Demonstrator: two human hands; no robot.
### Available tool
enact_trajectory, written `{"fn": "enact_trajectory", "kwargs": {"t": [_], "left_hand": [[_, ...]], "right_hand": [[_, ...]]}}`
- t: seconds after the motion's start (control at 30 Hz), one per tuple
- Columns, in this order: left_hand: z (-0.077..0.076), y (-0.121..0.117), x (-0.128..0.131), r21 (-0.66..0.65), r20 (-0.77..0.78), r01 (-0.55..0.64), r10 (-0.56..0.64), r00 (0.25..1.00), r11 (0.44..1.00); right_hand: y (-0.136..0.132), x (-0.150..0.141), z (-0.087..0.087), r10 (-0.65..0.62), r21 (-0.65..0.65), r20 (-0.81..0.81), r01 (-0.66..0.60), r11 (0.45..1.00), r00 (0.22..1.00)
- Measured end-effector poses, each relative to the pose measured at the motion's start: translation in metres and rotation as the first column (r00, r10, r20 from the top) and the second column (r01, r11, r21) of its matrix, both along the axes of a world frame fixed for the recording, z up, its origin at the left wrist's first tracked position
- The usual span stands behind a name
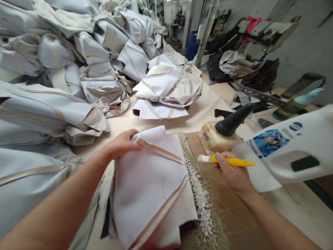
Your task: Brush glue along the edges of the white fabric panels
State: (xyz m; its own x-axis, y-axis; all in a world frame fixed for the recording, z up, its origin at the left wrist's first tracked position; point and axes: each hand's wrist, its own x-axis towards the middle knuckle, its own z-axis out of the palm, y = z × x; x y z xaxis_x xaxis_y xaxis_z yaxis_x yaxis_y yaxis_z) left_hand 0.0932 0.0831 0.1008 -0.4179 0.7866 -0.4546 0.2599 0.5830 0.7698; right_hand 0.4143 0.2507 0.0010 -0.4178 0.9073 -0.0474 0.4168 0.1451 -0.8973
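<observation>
In my right hand is a yellow-handled brush, its pale bristles pointing left over a brown board. My left hand grips the upper left edge of a white fabric bag piece with beige strips sewn across it. The right edge of that piece lies along a band of dried white glue. Just beyond the brush stands a glue-stained yellowish container with a black cone-shaped top.
A large heap of similar bag pieces fills the left and back. One more stack lies ahead on the table. To the right are a white jug with a blue label and a sewing machine farther back.
</observation>
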Motion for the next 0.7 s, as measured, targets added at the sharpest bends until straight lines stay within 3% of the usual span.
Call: {"fn": "enact_trajectory", "kwargs": {"t": [0.07, 0.13, 0.2, 0.27, 0.33, 0.4, 0.43, 0.5, 0.57, 0.63, 0.7], "left_hand": [[0.048, 0.004, -0.003, 0.102, -0.197, 0.019, 0.002, 0.98, 0.995], [0.095, 0.006, 0.002, 0.17, -0.44, 0.022, 0.056, 0.896, 0.985], [0.129, 0.004, 0.017, 0.255, -0.714, 0.094, 0.122, 0.689, 0.962], [0.14, -0.003, 0.04, 0.277, -0.905, 0.254, 0.162, 0.394, 0.927], [0.122, -0.016, 0.068, 0.208, -0.977, 0.425, 0.165, 0.137, 0.881], [0.081, -0.035, 0.096, 0.115, -0.986, 0.582, 0.163, -0.03, 0.805], [0.055, -0.048, 0.109, 0.055, -0.989, 0.656, 0.131, -0.067, 0.753], [0.002, -0.076, 0.131, -0.006, -0.997, 0.743, 0.055, -0.058, 0.669], [-0.041, -0.104, 0.148, -0.036, -0.996, 0.755, -0.083, 0.024, 0.654], [-0.064, -0.125, 0.159, -0.057, -0.97, 0.809, -0.226, 0.095, 0.586], [-0.065, -0.132, 0.166, -0.062, -0.941, 0.834, -0.312, 0.135, 0.548]], "right_hand": [[0.002, 0.01, 0.0, -0.053, -0.09, -0.092, 0.045, 0.995, 0.994], [0.001, 0.018, 0.003, -0.106, -0.186, -0.177, 0.072, 0.98, 0.979], [-0.002, 0.023, 0.007, -0.135, -0.23, -0.183, 0.091, 0.969, 0.974], [-0.005, 0.029, 0.011, -0.135, -0.222, -0.147, 0.1, 0.97, 0.98], [-0.008, 0.035, 0.012, -0.146, -0.224, -0.153, 0.11, 0.968, 0.977], [-0.009, 0.04, 0.012, -0.192, -0.257, -0.221, 0.132, 0.957, 0.956], [-0.008, 0.043, 0.012, -0.222, -0.279, -0.26, 0.147, 0.949, 0.94], [-0.006, 0.046, 0.013, -0.277, -0.33, -0.325, 0.166, 0.929, 0.904], [-0.003, 0.047, 0.015, -0.292, -0.389, -0.364, 0.141, 0.911, 0.885], [-0.002, 0.044, 0.016, -0.287, -0.439, -0.381, 0.101, 0.893, 0.879], [-0.003, 0.036, 0.016, -0.272, -0.461, -0.37, 0.078, 0.884, 0.888]]}}
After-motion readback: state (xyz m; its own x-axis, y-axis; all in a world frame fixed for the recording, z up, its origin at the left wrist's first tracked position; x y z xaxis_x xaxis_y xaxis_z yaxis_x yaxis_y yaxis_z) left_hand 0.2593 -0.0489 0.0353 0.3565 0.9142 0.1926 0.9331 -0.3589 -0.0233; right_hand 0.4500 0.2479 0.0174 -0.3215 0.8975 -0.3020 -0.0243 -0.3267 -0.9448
